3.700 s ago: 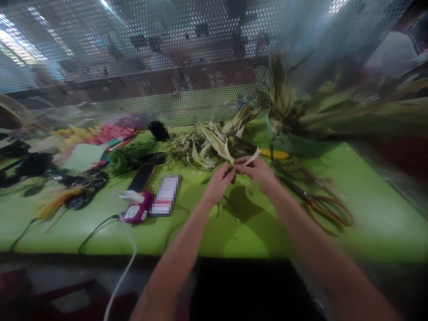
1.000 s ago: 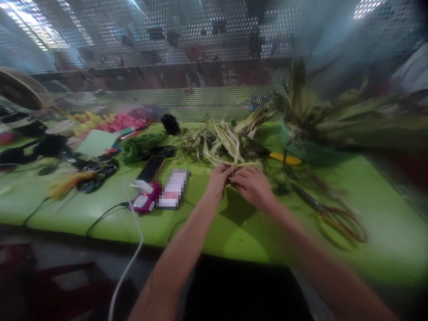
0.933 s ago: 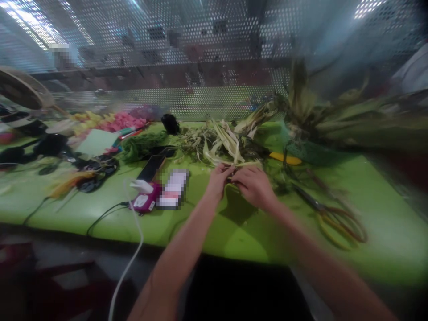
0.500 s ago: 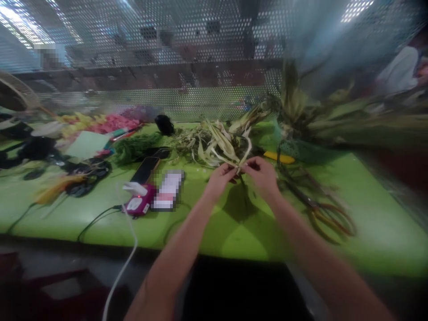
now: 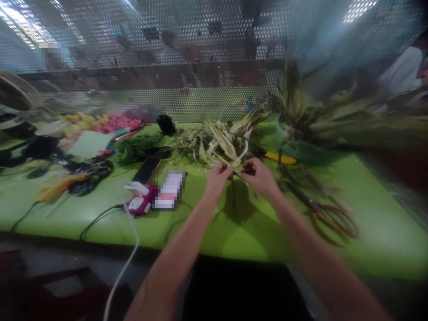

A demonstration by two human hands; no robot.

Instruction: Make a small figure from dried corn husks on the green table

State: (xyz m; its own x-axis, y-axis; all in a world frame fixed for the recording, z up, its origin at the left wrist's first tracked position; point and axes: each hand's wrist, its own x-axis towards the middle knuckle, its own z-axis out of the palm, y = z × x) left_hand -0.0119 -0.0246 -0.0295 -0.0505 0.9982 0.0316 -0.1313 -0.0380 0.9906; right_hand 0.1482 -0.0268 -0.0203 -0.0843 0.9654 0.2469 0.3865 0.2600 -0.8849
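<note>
Over the middle of the table, my left hand (image 5: 217, 179) and my right hand (image 5: 260, 177) are close together, fingertips pinched. Between them they hold a pale husk strip (image 5: 246, 149) that bends in a loop above the fingers. A thin dark stem-like piece (image 5: 233, 189) seems to hang below my left fingers, partly lost in shadow. Just beyond my hands lies a heap of dried husks (image 5: 223, 141), pale yellow and curled. The fingers hide the ends of the strip.
Shears (image 5: 329, 218) with orange handles lie at the right, near a yellow-handled tool (image 5: 280, 157). Behind them a green basket (image 5: 301, 151) holds dried leaves. To the left are a magenta power adapter (image 5: 142, 200), phones (image 5: 169, 189), a cable and a yellow glue gun (image 5: 63, 187).
The fingertips have drawn slightly apart, my left hand shifting a little left. The pale strip's loop has widened and lowered between them. Other things on the table stay in place.
</note>
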